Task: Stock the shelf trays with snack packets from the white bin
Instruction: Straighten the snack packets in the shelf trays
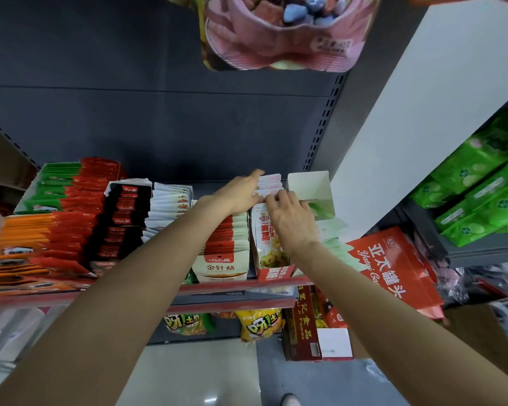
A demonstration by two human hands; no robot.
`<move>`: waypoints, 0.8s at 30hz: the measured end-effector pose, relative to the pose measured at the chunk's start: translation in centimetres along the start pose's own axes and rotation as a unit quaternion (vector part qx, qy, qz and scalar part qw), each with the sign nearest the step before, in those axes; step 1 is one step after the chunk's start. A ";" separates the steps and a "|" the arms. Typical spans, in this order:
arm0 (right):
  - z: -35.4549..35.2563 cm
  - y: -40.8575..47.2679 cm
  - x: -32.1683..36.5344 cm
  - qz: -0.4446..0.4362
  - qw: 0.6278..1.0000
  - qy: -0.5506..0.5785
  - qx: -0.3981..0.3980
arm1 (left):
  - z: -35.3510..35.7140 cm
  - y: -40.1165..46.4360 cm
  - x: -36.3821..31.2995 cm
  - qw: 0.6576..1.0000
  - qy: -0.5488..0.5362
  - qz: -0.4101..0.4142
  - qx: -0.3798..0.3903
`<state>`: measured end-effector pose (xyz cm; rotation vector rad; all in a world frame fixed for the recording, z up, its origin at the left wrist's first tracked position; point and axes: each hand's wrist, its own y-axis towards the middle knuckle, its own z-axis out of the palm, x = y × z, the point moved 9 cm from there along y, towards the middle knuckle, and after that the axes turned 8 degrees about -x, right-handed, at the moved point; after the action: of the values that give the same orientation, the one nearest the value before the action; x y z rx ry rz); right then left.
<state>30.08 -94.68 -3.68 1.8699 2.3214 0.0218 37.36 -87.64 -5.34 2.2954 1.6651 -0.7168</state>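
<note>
- The left hand (241, 194) reaches in from the lower left of the frame to the middle, its fingers straight and laid against the back of a row of white-and-red snack packets (269, 238).
- The right hand (291, 221) comes in from the lower right and lies over the top of the same row, its fingers (272, 200) curled over the packets' upper edges, gripping them.
- The packets stand upright on edge in a narrow tray (274, 273) with a red front; the row's long axis runs from the shelf's front edge back toward the dark rear panel (159, 127), and the printed faces look toward the front.
- Just right of the row stands an open white carton (308, 183), with pale green packets (332, 238) in front of it.
- Left of the hands, a tray of red-and-cream packets (223, 259) touches the row.
- Further left are white (170, 206), black-and-red (124, 218), orange (27, 230) and green (56, 183) packet rows.
- A pink bag (276, 39) hangs at the upper middle of the frame.
- A red bag (393, 265) leans at the lower right.
</note>
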 end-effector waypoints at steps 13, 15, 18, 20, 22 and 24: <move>0.2 -3.2 -0.2 0.007 0.998 0.031 0.055 | -1.0 -2.4 -2.3 0.975 0.179 0.098 -0.088; 0.4 -3.2 0.1 0.003 0.997 0.040 0.062 | -0.4 -2.8 -2.3 0.976 0.181 0.098 -0.065; 0.5 -3.5 1.0 -0.015 0.998 0.038 0.052 | -0.8 -2.9 -1.8 0.983 0.145 0.078 -0.077; 0.7 -3.4 1.4 -0.036 0.998 0.008 0.047 | -1.6 -2.8 -1.3 0.981 0.138 0.061 -0.121; 0.8 -3.1 1.6 -0.036 0.998 -0.013 0.055 | -2.0 -3.1 -1.3 0.977 0.141 0.060 -0.151; 0.8 -2.3 1.6 -0.020 0.998 -0.022 0.058 | -1.7 -3.5 -1.4 0.976 0.149 0.064 -0.144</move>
<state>27.58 -93.67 -4.91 1.8556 2.3769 -0.1613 34.19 -86.84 -2.81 2.3516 1.5914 -0.0959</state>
